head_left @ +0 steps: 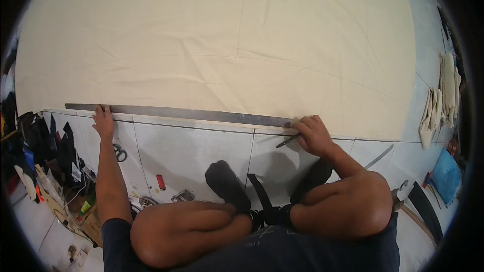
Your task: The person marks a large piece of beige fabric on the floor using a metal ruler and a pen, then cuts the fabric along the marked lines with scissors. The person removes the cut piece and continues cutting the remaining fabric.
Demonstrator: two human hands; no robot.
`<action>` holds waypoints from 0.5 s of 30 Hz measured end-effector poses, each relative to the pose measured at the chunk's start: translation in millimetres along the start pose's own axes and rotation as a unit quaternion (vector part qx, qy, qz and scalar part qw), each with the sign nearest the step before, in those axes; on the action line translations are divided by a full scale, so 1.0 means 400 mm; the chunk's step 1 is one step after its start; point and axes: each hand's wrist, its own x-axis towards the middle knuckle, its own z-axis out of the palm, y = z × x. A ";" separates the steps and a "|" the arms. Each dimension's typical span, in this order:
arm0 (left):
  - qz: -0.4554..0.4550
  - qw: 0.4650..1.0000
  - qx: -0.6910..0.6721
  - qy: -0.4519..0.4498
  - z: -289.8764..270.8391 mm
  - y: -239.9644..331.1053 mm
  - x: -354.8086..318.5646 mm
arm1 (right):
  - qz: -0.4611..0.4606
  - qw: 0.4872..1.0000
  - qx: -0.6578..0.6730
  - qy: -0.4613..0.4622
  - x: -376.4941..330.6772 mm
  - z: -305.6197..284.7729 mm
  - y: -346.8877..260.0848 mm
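A wide sheet of cream cloth (pixel 302 80) lies spread over the tiled floor, with faint drawn lines and creases on it. Along its near edge runs a long dark metal ruler (pixel 186 113). My left hand (pixel 104 122) rests near the ruler's left end, fingers apart and fingertips pressing on the metal. At the ruler's right end is my right hand (pixel 313 135), its fingers bent around a dark pen (pixel 288 141). The pen slants down and left, over the floor just off the cloth. The pen's far end is hidden in my hand.
Black-handled scissors (pixel 120 153) and a small red object (pixel 161 182) lie near my left forearm. A clutter of dark cloth and boxes (pixel 60 171) fills the left side. At right are folded cream cloths (pixel 448 90), a blue bag (pixel 446 171) and a thin metal strip (pixel 379 156).
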 end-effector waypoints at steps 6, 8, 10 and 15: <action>-0.021 0.997 -0.061 0.037 0.005 0.006 -0.043 | 0.025 0.999 0.013 0.037 -0.041 0.002 0.031; 0.023 0.996 -0.039 -0.072 0.010 0.257 -0.196 | 0.113 0.992 -0.038 0.038 -0.161 -0.042 0.059; 0.024 0.999 -0.002 -0.021 -0.023 0.364 -0.322 | 0.164 0.982 -0.054 0.081 -0.210 -0.049 0.102; 0.236 0.970 -0.034 0.035 0.008 0.599 -0.635 | 0.270 0.914 -0.040 0.299 -0.423 -0.013 0.168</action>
